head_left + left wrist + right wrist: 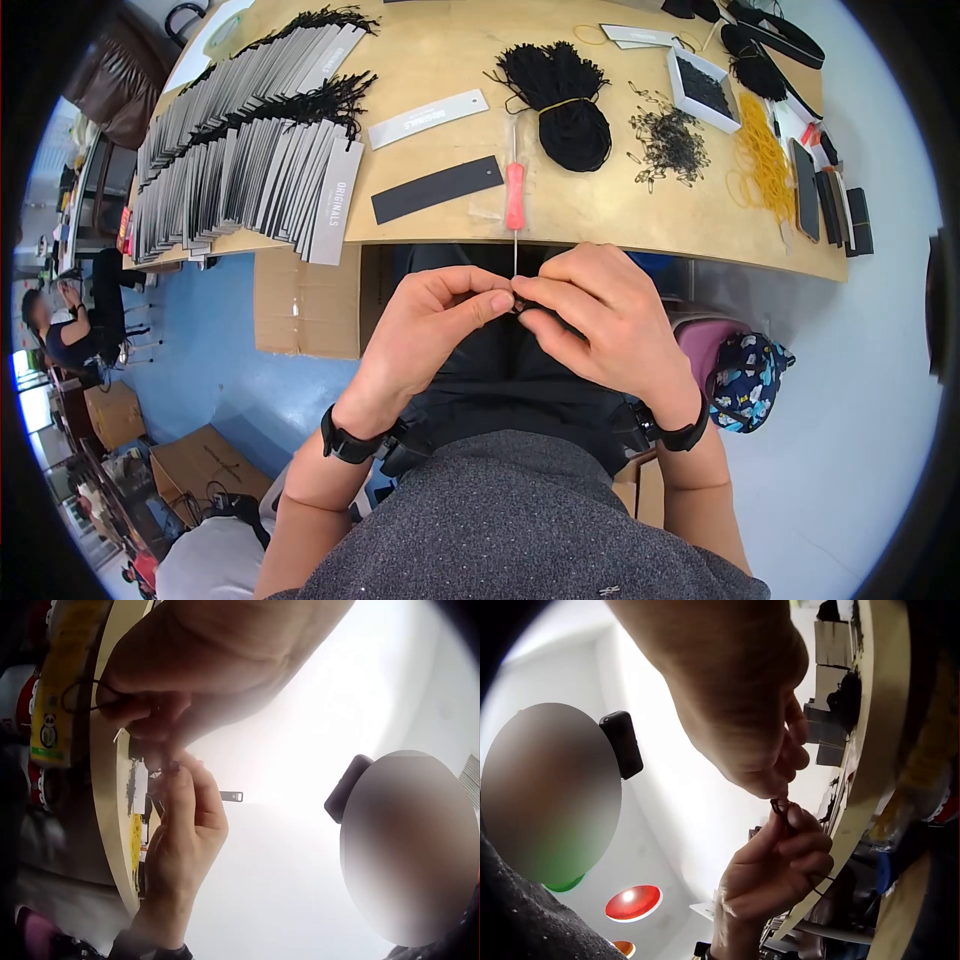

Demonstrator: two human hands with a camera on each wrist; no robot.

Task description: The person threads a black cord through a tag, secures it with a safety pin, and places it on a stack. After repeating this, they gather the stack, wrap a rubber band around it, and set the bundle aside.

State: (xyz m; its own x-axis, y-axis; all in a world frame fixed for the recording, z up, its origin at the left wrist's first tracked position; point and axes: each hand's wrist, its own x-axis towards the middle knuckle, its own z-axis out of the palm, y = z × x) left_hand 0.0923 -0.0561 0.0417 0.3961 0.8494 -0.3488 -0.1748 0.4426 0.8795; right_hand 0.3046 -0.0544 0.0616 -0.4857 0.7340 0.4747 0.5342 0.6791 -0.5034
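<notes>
Both hands meet in front of the table edge, fingertips nearly together. My left hand pinches a thin black cord; a loop of the cord hangs out from this hand in the left wrist view. My right hand pinches a small dark part at the same spot, apparently the cord's other end, mostly hidden by the fingers. Just above the fingertips, a thin metal shaft points down from a red-handled tool, which lies on the table under clear film.
On the table are rows of grey tags with black cords, a white tag, a black tag, a black cord bundle, loose safety pins, a white box and yellow rubber bands. A cardboard box stands below.
</notes>
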